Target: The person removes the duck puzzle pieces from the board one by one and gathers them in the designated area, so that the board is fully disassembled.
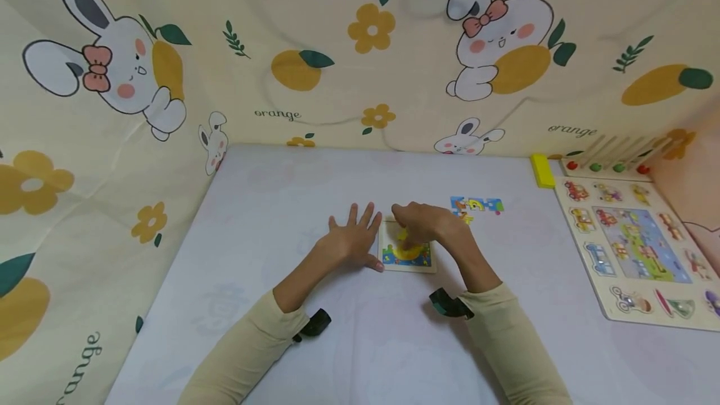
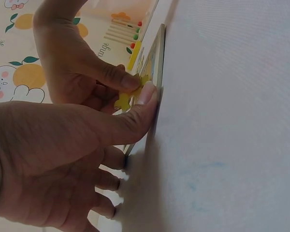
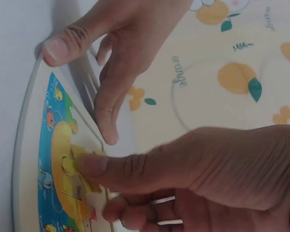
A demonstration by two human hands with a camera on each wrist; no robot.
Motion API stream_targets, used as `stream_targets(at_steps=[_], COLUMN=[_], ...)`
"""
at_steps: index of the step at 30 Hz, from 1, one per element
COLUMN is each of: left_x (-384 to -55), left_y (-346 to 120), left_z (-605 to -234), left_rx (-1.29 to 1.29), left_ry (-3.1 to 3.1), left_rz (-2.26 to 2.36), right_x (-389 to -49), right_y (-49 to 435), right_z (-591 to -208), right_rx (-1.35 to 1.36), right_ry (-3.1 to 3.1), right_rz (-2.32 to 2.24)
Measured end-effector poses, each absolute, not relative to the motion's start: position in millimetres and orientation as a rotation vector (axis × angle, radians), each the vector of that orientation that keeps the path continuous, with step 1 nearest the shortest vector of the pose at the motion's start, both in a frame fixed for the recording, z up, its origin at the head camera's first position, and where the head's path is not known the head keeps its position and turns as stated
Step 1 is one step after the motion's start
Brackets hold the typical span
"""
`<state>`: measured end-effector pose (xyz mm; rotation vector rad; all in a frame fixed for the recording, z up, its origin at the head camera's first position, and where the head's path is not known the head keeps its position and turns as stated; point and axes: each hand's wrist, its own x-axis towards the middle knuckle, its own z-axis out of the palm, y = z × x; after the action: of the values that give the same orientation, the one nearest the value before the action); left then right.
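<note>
A small wooden jigsaw board (image 1: 407, 269) lies on the table, its lower part filled with yellow and blue pieces that show little fish (image 3: 58, 94). My left hand (image 1: 351, 245) is spread at the board's left side, its thumb (image 2: 145, 99) on the near edge and the other fingertips down beside it. Over the board, my right hand (image 1: 424, 224) pinches a yellow puzzle piece (image 2: 122, 102) with its thumb on top. That piece stands tilted above the picture, partly hidden by the thumb.
Several joined loose jigsaw pieces (image 1: 477, 205) lie beyond the right hand. Farther right are a large picture puzzle board (image 1: 602, 305), a yellow block (image 1: 542, 170) and a wooden rack with slanted sticks (image 1: 607, 170). A printed cloth (image 1: 337, 92) rises behind the table.
</note>
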<state>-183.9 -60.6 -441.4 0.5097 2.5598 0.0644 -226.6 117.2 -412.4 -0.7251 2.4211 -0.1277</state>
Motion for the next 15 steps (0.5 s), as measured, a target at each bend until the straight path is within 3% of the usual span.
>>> stream_targets(at_steps=[8,15], left_x=[-183,-183], left_y=[-62,-61], left_z=[-440,-442], left_rx=[0.506,0.521], left_ry=[2.562,2.571], left_rz=[0.055,0.052], right_x=[-229,-233], right_y=[124,136], right_z=[-410,-404], right_rx=[-0.915,-0.897], right_ry=[2.369,2.312], right_rz=[-0.352,-0.525])
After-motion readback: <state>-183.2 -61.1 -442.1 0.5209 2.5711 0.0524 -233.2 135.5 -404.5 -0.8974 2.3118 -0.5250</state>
